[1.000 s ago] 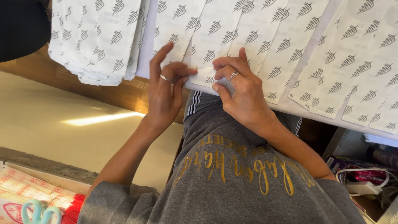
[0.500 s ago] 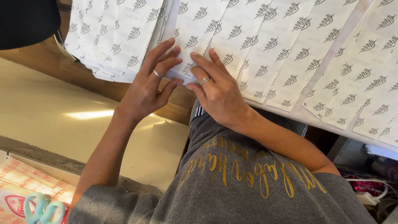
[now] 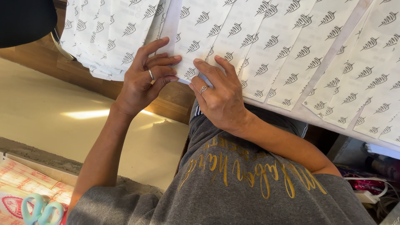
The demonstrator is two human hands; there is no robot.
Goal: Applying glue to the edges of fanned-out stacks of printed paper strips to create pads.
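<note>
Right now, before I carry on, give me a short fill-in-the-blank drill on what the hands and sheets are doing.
1. Both hands press on the near edge of a white printed sheet patterned with dark ____ motifs.
2. The left hand and the right hand each wear a ____ on one finger.
3. The light blue scissors lie at the lower ____ corner of the view.
4. The lettering on the grey shirt is ____ in colour.

Missing words: leaf; ring; left; gold

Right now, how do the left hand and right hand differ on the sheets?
The left hand lies with fingers stretched sideways across the edge of the patterned white sheets; the right hand is arched, fingertips pressing down. The left hand wears a plain band, the right hand a ring with a raised top. Both touch the same sheet edge.
</note>
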